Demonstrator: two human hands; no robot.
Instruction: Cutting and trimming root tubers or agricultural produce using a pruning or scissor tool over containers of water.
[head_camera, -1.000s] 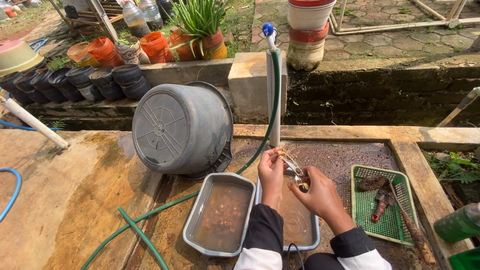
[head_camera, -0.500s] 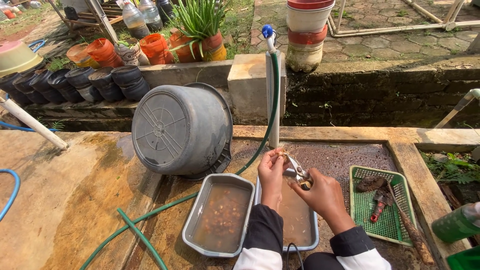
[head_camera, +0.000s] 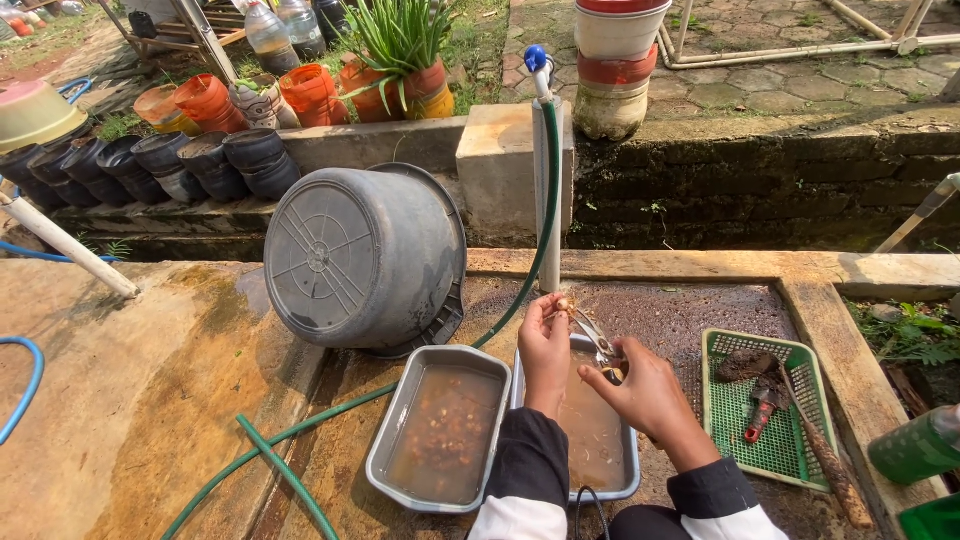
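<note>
My left hand (head_camera: 545, 345) pinches a small pale plant piece (head_camera: 564, 304) by its tip, raised over the right-hand metal tray (head_camera: 628, 480). My right hand (head_camera: 650, 395) grips a pair of scissors (head_camera: 598, 345), whose blades point up to the plant piece. That tray holds murky brown water and is partly hidden by my arms. Beside it on the left lies a second metal tray (head_camera: 385, 455) of brown water with small bits in it.
A grey tub (head_camera: 360, 260) lies on its side behind the trays. A green hose (head_camera: 300, 430) runs to a white tap pipe (head_camera: 545, 170). A green basket (head_camera: 775, 455) on the right holds a red-handled tool and roots. Pots line the back wall.
The stringy roots that hung from the plant piece are gone. The scissors now lie closer to the piece. Both hands stay over the right tray.
</note>
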